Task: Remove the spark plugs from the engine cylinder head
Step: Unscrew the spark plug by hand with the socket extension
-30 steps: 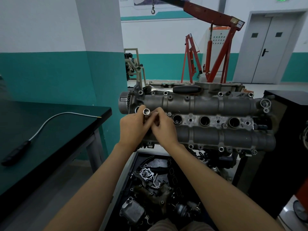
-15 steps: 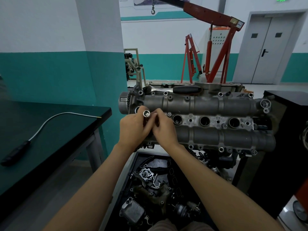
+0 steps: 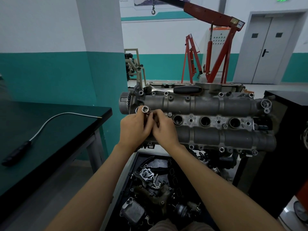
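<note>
The engine cylinder head [image 3: 208, 117] is dull grey, the socket [image 3: 145, 109] is shiny silver, the crane [image 3: 215, 45] is red, the wall [image 3: 41, 47] is white on top and teal below, the table [image 3: 50, 130] is black, and the door [image 3: 270, 47] is pale grey.

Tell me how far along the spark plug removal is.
Done: none that I can confirm; three plug wells stand uncovered, the nearest showing something at its bottom, the others too dark to tell. In hand: both hands, left and right, hold a socket over the cylinder head's left end. Left: using the ratchet lying on top.
</note>
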